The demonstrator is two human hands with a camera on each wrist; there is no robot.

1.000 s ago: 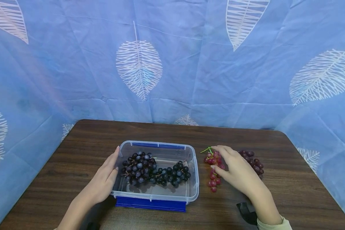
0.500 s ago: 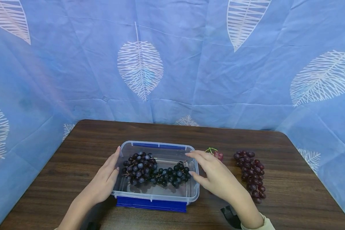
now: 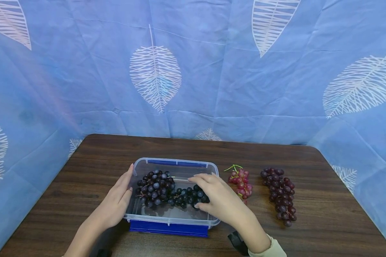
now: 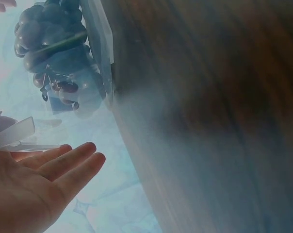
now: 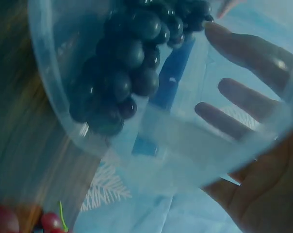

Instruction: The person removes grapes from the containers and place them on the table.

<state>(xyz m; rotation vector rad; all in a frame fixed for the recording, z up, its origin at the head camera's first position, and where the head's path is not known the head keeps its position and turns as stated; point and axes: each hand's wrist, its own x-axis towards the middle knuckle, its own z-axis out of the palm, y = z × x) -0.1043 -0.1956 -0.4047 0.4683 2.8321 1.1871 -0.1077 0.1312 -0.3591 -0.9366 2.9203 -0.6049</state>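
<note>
A clear plastic food container [image 3: 167, 218] with blue clips sits on the table, its top uncovered. Two bunches of black grapes lie inside: a fuller left bunch [image 3: 156, 187] and a smaller right bunch [image 3: 188, 195]. Against the container's left wall rests my left hand [image 3: 115, 201], its fingers straight. My right hand [image 3: 222, 198] reaches over the right rim, thumb and fingers spread apart above the smaller bunch's right end. In the right wrist view the fingers [image 5: 234, 99] show through the container wall beside the grapes; whether one touches them I cannot tell.
Right of the container lies a bunch of red grapes [image 3: 241, 180] with a green stem, partly hidden by my right hand. Farther right is a dark purple-red bunch [image 3: 281, 198]. Blue leaf-patterned cloth [image 3: 193, 71] hangs behind the brown wooden table [image 3: 321, 200].
My right hand has moved left, from over the red grapes to over the container's right side. Both bunches outside show more fully now. My left hand stays at the left wall.
</note>
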